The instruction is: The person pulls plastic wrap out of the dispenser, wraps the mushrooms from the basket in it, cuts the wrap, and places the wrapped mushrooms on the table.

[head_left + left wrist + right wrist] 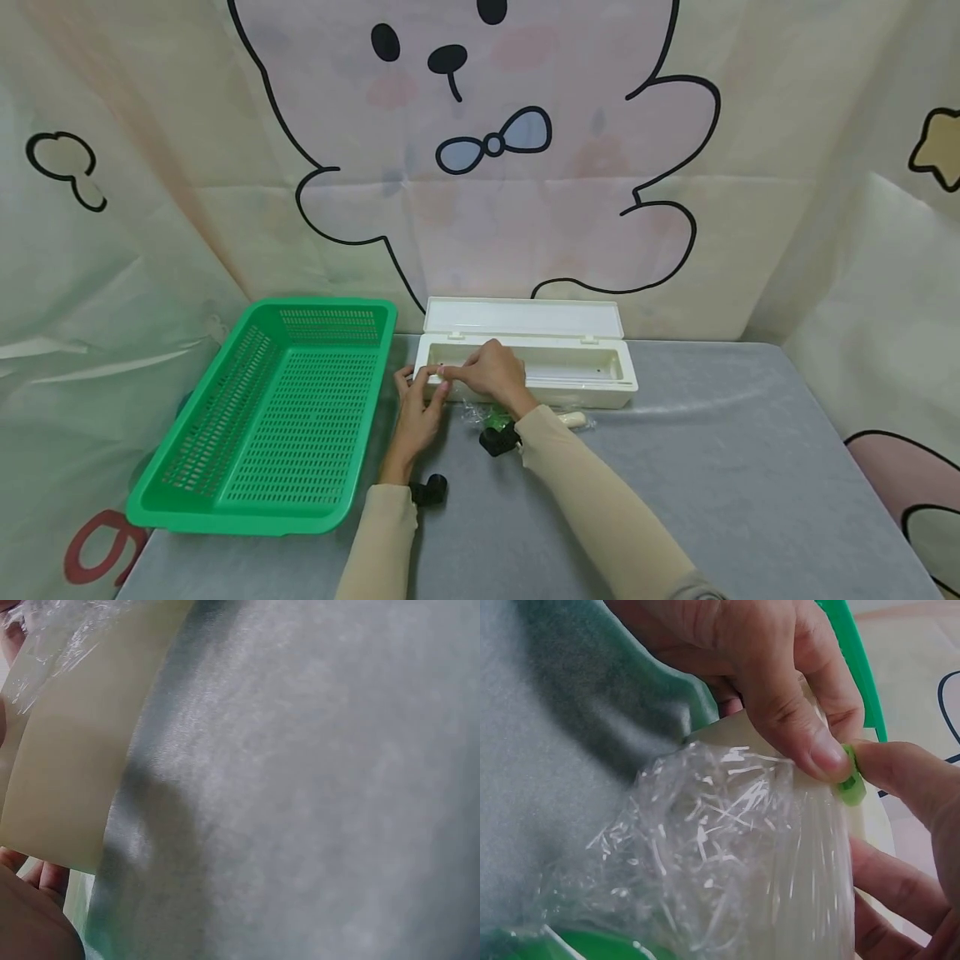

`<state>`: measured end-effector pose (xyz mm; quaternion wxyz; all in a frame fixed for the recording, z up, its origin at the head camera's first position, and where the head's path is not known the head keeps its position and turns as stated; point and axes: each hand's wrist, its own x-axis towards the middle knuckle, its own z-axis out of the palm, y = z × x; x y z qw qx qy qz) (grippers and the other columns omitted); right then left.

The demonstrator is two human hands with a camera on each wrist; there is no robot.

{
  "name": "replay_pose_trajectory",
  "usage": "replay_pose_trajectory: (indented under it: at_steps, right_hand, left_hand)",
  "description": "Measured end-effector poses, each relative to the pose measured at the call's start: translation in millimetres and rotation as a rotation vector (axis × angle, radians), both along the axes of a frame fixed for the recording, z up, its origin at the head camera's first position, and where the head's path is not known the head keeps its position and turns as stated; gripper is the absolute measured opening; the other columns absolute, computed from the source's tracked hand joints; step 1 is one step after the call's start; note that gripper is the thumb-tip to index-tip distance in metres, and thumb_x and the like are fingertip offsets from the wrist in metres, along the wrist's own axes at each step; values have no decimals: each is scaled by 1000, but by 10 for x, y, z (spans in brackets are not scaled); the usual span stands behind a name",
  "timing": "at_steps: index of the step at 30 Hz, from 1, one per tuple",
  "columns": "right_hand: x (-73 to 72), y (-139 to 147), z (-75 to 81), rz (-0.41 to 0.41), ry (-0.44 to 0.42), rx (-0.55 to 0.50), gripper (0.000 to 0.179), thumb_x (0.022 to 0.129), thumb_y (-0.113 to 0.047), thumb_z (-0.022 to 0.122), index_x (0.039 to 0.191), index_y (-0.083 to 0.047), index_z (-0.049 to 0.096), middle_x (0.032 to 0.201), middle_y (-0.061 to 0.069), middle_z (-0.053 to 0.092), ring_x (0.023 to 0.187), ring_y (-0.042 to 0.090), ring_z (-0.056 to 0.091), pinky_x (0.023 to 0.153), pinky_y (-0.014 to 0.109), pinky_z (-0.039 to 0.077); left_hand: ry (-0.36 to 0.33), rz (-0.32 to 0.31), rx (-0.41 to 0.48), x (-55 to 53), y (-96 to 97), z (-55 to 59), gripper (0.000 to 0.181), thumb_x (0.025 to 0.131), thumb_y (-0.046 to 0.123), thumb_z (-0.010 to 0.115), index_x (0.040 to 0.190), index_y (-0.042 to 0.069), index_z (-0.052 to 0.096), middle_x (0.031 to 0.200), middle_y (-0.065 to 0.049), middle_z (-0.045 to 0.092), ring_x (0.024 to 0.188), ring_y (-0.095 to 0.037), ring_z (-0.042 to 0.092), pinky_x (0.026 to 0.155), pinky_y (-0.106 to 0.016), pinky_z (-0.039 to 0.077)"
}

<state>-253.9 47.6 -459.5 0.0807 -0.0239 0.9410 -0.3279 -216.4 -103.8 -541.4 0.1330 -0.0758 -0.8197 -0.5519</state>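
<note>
A long white box [600,387] stands with its lid raised at the back. At its left end my left hand [416,421] grips the corner, the thumb lying on the front rim. A small green clip-like piece [851,780] sits on that rim. My right hand [491,371] reaches over the box from the right; one straight finger [892,765] touches the green piece, opposite the left thumb, while other fingers rest at the wall. Crinkled clear film [727,825] overlaps the box front in the right wrist view. In the left wrist view, the box front [75,750] shows beside the left fingers.
A green perforated basket [300,425] stands left of the box. In front of the box, under my right wrist, lies clear wrapping with a green item [497,417] and a cream-coloured end [573,419]. The grey tabletop [712,467] meets a printed cloth backdrop [750,125].
</note>
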Motion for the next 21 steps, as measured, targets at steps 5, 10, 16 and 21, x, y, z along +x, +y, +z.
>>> replay_pose_trajectory:
  at_steps: [5,10,16,21]
  right_hand:
    - [13,-1,16,3,13,-5,59,83,-61,76,55,-10,69,41,-10,34,46,9,34,50,29,31]
    - [29,11,33,22,10,-31,49,84,-54,78,67,-7,77,48,-8,53,50,10,42,55,31,35]
    - [7,45,26,40,-24,-59,33,86,-44,78,80,-12,83,71,-3,73,60,13,51,54,29,37]
    - [-26,95,31,103,-54,-141,24,87,-31,78,83,-8,83,61,-4,63,57,11,40,51,26,31]
  left_hand:
    - [-2,0,15,1,3,6,19,102,20,64,116,8,62,137,-25,29,123,-44,43,101,-64,37]
    - [2,2,28,10,2,5,16,101,18,64,114,7,63,136,-24,29,125,-44,42,101,-65,37]
    - [15,4,34,24,-1,2,16,100,18,66,113,8,65,135,-23,31,127,-42,40,92,-58,44]
    - [15,11,47,22,-10,-2,16,99,18,68,112,8,66,134,-23,33,130,-39,37,82,-48,46]
